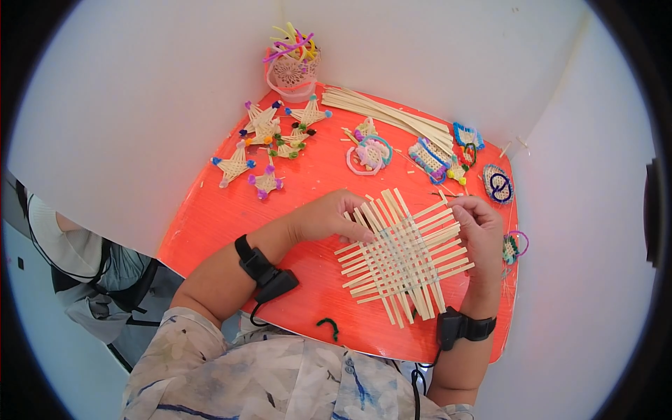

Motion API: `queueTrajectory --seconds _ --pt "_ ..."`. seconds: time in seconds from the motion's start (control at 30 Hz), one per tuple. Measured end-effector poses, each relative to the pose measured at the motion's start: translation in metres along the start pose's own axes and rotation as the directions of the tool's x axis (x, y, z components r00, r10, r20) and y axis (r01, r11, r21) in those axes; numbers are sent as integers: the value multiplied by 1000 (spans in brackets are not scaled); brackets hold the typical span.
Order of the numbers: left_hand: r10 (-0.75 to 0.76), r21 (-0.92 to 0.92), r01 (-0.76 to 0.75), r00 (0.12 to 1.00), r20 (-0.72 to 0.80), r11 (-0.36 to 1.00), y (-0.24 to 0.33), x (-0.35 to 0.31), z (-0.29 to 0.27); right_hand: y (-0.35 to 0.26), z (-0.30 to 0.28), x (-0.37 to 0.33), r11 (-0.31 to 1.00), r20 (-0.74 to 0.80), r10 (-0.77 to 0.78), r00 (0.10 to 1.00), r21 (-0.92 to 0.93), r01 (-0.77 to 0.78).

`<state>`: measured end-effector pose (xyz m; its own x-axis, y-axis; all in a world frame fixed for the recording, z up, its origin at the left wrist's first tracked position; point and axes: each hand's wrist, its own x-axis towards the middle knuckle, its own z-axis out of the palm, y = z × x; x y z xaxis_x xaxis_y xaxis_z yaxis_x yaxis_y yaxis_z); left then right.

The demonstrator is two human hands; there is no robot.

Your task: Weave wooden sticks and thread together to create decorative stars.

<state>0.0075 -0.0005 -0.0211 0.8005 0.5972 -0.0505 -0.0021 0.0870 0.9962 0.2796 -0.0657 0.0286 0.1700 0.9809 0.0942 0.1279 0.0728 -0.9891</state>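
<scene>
A flat square mat woven from pale wooden strips [402, 255] hangs tilted between my two hands above the red table. Its strip ends stick out unevenly on every side. My left hand [346, 218] pinches its upper left edge, thumb on top and the other fingers partly hidden behind it. At the upper right corner, my right hand [478, 227] has its fingers closed on the end of a strip. A short dark green pipe cleaner [329, 327] lies near the table's front edge, left of the mat.
On the red table [294, 217], several woven stars with coloured tips [266, 126] lie at the back left. Loose flat strips [385, 112] run along the back edge. A basket of pipe cleaners [294, 70] stands in the corner. Small woven pieces [430, 157] lie at the right. White walls enclose the table.
</scene>
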Motion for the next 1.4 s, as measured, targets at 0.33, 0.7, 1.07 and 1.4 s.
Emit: queueTrajectory --seconds 0.33,0.7,1.07,1.4 --pt "105 -468 -129 991 -79 874 -18 5 9 6 43 -23 924 24 161 987 348 -159" --pt "149 -396 -172 985 -88 902 -21 4 -25 36 24 5 952 128 -7 992 306 -32" --pt "187 -573 -192 980 -69 797 -20 7 -17 42 33 2 978 112 28 993 203 -50" --pt "115 270 -61 975 -189 961 21 -15 -41 42 21 12 995 -112 -101 989 4 102"
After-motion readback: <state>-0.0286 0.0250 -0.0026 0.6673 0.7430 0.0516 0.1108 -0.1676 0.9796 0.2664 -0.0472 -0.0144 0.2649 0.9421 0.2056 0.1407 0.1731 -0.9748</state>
